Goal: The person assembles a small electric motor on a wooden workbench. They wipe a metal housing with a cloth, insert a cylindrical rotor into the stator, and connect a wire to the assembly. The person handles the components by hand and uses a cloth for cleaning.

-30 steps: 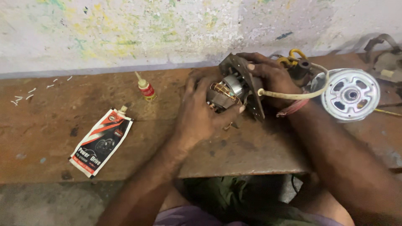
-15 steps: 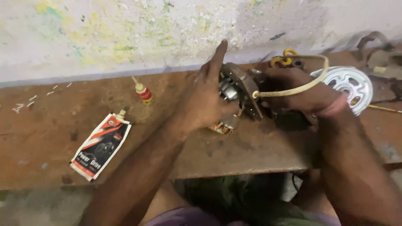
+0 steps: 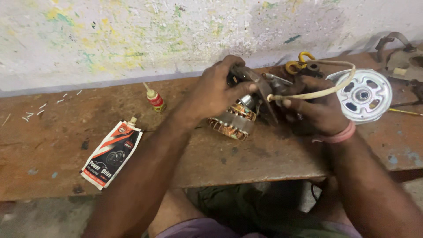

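Your left hand (image 3: 216,94) is clenched over the top of the dark metal motor bracket (image 3: 260,90), fingers curled across its upper edge, thumb pressing its face. Your right hand (image 3: 319,108) grasps the same assembly from the far side, fingers wrapped around the dark body there; a pink band sits on that wrist.

The copper-wound stator (image 3: 233,122) sits just below and between both hands, at the lower edge of the bracket, resting on the rusty bench top (image 3: 264,154). Whether it is still fixed to the bracket cannot be told.

A cream cable (image 3: 328,88) loops from near your right fingertips up and over that hand. The silver perforated end cover (image 3: 363,94) lies just beside your right hand. A small red glue bottle (image 3: 155,99) and a flat sachet (image 3: 112,154) lie well apart to your left.
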